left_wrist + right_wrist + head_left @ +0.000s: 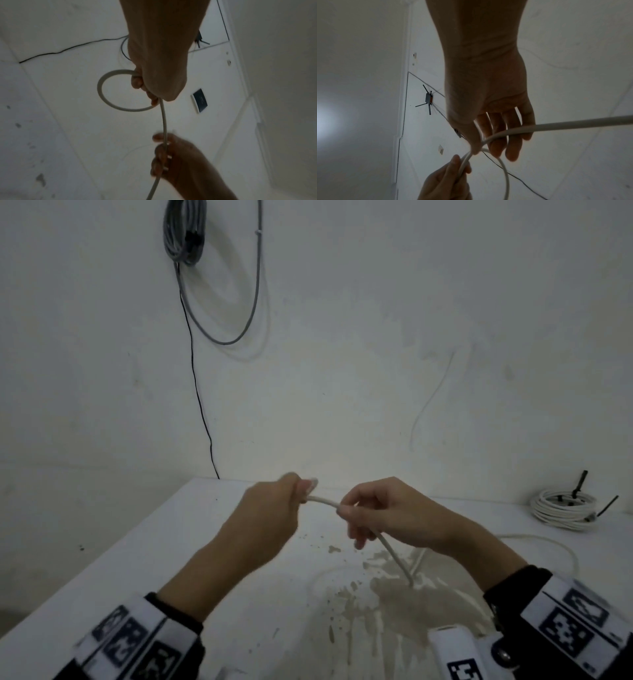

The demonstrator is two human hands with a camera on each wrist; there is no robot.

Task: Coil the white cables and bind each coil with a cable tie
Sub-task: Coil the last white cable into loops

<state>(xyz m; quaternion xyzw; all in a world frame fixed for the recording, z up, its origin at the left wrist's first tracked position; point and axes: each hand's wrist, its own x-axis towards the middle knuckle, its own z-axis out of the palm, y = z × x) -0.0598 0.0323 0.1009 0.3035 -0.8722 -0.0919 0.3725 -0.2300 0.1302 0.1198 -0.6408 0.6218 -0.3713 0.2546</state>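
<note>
Both hands hold one white cable (394, 556) above the white table (171, 559). My left hand (301, 491) grips it in a fist; in the left wrist view a small loop (102, 92) sticks out of that left hand (145, 86). A short span runs to my right hand (356, 518), whose thumb and curled fingers close round it. From there the cable drops to the tabletop and trails off in a slack curve (561, 546) to the right. In the right wrist view the cable (556, 124) crosses the right hand's fingers (510, 146). A bound white coil (561, 508) with black ties lies at the back right.
A grey cable bundle (185, 231) hangs on the wall at upper left, with a thin black wire (198, 392) running down behind the table. A brownish stain (394, 597) marks the tabletop under my hands. A small router with antennas (429, 99) shows in the right wrist view.
</note>
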